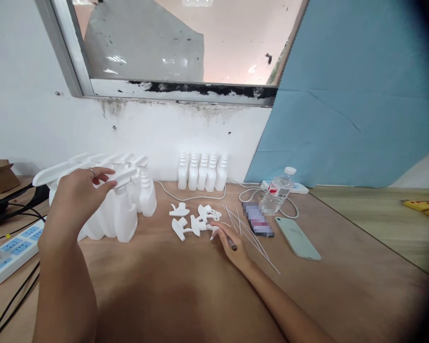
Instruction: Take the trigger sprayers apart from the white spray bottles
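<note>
My left hand (76,193) is at the left, thumb and fingers closed on the trigger head of a white spray bottle (126,221) that stands upright at the front of a cluster. Its palm hides part of the other spray bottles (148,195). My right hand (236,250) grips a thin brown pen-like stick (231,243), its end pointing back towards me. Those fingertips are beside a small pile of loose white spray trigger heads (196,225); whether they also touch one, I cannot tell. Thin white dip tubes (252,236) lie just right of the pile.
Several headless white bottles (202,174) stand by the wall. To the right are a clear water bottle (280,188), a blurred-out phone (258,220) and a pale green phone (298,238). A power strip (16,250) and black cables lie left, near a cardboard box (2,176).
</note>
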A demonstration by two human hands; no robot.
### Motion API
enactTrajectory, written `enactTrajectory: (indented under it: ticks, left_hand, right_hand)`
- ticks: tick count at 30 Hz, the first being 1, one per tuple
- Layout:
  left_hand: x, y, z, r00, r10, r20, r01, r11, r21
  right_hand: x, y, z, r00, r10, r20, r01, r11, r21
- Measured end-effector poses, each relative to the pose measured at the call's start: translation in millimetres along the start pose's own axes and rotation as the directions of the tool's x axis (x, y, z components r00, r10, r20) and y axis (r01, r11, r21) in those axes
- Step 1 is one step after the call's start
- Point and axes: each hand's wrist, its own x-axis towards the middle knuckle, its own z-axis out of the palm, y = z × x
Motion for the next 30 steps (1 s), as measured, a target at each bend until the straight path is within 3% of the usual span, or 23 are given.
enactTrajectory:
  ticks: [5, 9, 12, 15, 18, 20, 24, 27, 30]
  left_hand:
    - [-15.8, 19.2, -6.2, 0.995, 0.058, -0.081, -0.067, 0.991, -0.116]
    - [-34.2, 38.8, -4.0, 0.975, 0.161, -0.155, -0.203, 0.928, -0.312]
    - [-48.3, 55.9, 2.2, 0.949, 0.276, -0.154, -0.316, 0.844, -0.433]
    - [-58.8, 71.7, 11.1, 0.924, 0.366, -0.112, -0.368, 0.77, -0.52]
    - [-62.2, 82.8, 20.6, 0.919, 0.377, -0.119, -0.372, 0.721, -0.585]
    - [-60.7, 87.2, 26.1, 0.927, 0.351, -0.129, -0.353, 0.71, -0.609]
    - [-58.2, 93.6, 38.4, 0.925, 0.374, -0.064, -0.338, 0.736, -0.586]
    - [-65.6, 101.6, 55.5, 0.885, 0.466, -0.01, -0.402, 0.753, -0.521]
    - [-80.2, 112.3, 78.3, 0.83, 0.558, -0.014, -0.51, 0.746, -0.428]
  right_hand:
    - [8.2, -13.1, 2.5, 0.998, -0.048, -0.046, 0.048, 0.999, 0.011]
    - [26.3, -51.4, 4.9, 0.996, -0.028, -0.083, 0.036, 0.994, 0.098]
    - [41.0, -92.1, 6.0, 1.0, 0.025, -0.004, -0.023, 0.967, 0.252]
    - [52.9, -126.2, 6.2, 0.992, 0.114, 0.057, -0.128, 0.874, 0.469]
    - [62.6, -143.1, 6.0, 0.961, 0.238, 0.141, -0.275, 0.769, 0.577]
    - [68.9, -146.4, 6.0, 0.939, 0.316, 0.134, -0.329, 0.719, 0.612]
    - [82.5, -145.9, 5.8, 0.894, 0.444, -0.05, -0.295, 0.671, 0.68]
    - [91.5, -145.1, 3.2, 0.858, 0.461, -0.227, -0.196, 0.702, 0.685]
    - [96.3, -143.3, -2.9, 0.814, 0.473, -0.337, -0.2, 0.773, 0.602]
